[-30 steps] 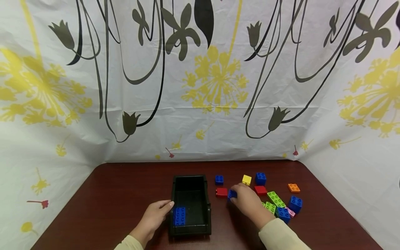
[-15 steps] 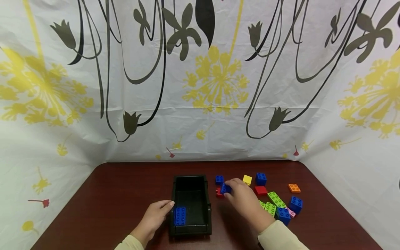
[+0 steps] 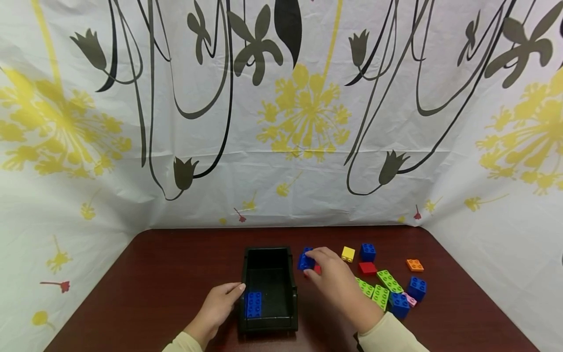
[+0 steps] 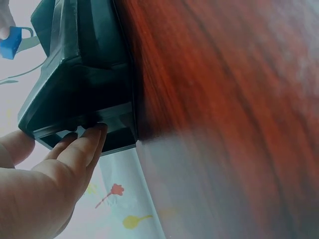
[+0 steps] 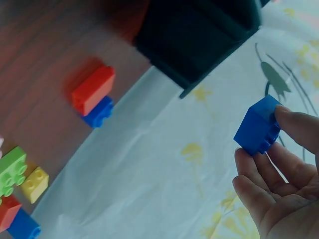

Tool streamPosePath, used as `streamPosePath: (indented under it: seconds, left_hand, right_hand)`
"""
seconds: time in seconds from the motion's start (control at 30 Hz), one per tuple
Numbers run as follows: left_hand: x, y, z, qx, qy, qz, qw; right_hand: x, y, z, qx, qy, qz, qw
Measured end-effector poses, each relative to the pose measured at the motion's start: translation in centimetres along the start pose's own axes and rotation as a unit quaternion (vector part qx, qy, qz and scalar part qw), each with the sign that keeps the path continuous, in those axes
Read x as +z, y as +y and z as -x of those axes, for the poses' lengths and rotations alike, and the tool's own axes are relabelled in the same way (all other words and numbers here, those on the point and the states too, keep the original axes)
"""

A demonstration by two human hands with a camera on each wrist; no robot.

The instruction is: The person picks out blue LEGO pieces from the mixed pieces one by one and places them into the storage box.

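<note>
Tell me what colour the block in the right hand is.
Blue; the block pinched by the right hand shows best in the right wrist view.

Left hand (image 4: 55,184) comes in at the lower left, and it's got the bin (image 4: 75,82) by the edge, thumb at the corner, fingertips tucked in at the rim! Right alongside, the table (image 4: 224,89), deep red-brown, streaked with dark grain, a pale sheen across its lower part. Up at the far left edge, fingertips (image 4: 5,33) on a blue brick (image 4: 10,45)! Below, white cloth (image 4: 112,169) shows red and yellow flower prints.
</note>
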State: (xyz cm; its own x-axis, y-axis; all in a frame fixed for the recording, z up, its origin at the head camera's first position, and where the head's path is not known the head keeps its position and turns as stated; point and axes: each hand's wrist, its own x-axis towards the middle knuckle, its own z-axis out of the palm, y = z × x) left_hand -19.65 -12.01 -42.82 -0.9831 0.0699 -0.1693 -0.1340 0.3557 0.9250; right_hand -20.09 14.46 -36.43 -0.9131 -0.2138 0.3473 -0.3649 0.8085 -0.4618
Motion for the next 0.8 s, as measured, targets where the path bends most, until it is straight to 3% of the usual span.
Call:
streamPosePath:
  seconds: [0.2, 0.8]
  left_hand:
    - [0.0, 0.0, 0.0, 0.001, -0.001, 0.000, 1.0000]
    - [0.1, 0.1, 0.0, 0.003, 0.003, 0.001, 1.0000]
  right_hand:
    - [0.1, -1.4, 0.1, -0.029, 0.009, 0.001, 0.9996]
    - [2.0, -3.6, -0.6, -0.085, -0.033, 0.005, 0.9958]
